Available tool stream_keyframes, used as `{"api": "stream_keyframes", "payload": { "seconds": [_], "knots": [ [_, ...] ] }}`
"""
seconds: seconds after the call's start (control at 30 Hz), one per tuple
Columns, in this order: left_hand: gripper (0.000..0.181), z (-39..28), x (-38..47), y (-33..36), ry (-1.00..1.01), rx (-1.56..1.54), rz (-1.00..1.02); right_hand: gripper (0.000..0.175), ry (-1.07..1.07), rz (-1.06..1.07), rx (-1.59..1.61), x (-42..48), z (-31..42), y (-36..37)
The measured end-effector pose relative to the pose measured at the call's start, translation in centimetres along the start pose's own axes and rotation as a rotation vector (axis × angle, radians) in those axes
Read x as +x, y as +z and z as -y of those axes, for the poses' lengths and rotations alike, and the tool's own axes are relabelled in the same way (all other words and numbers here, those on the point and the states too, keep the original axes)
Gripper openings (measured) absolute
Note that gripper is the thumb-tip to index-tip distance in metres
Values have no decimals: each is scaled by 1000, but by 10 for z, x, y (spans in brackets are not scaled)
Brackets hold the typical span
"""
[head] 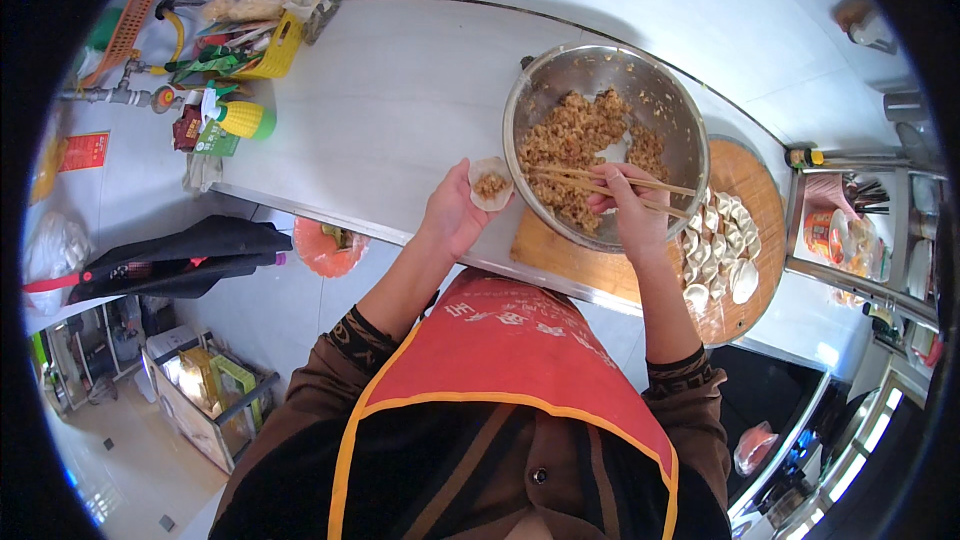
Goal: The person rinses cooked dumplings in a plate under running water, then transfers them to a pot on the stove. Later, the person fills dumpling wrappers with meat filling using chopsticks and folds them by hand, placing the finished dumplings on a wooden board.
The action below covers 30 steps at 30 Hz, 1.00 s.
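A round dough wrapper (pixel 482 199) with a small heap of minced filling (pixel 491 186) on it rests on the fingers of my left hand (pixel 457 208), just left of a large steel bowl (pixel 679 101). My right hand (pixel 630 206) grips a pair of wooden chopsticks (pixel 570 176) over the bowl, their tips at the filling mixture (pixel 574 127) inside. Right of the bowl, rows of folded dumplings (pixel 720 232) and some flat wrappers (pixel 743 281) lie on a round wooden board (pixel 765 255). The bowl hides part of the board.
At the counter's left end stand a yellow plastic basket (pixel 281 49) full of packets and a yellow-green spray bottle (pixel 244 118). A metal rack (pixel 862 277) borders the board's right side. An orange-red basin (pixel 315 251) sits below the counter's front edge.
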<state>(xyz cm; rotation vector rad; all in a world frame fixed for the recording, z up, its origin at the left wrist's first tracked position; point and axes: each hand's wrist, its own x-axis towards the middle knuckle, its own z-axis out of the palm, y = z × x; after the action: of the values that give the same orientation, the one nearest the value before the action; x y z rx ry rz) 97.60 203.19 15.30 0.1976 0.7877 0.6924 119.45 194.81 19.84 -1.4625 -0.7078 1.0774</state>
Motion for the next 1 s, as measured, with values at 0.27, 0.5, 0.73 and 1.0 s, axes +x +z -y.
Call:
{"api": "stream_keyframes", "payload": {
  "seconds": [0.27, 0.5, 0.73, 1.0],
  "knots": [
    [49, 2, -4, 4, -8, 8, 33, 21, -7, 3, 18, -21, 22, -8],
    [49, 6, -12, 12, -6, -24, 48, 19, -57, 21, -4, -44, 42, -3],
    [44, 7, -16, 10, -12, -41, 84, 13, -286, 140, -243, -59, 38, 22],
    [46, -1, -27, 5, -5, -32, -14, 20, -869, 400, -671, -76, 32, 43]
  ]
}}
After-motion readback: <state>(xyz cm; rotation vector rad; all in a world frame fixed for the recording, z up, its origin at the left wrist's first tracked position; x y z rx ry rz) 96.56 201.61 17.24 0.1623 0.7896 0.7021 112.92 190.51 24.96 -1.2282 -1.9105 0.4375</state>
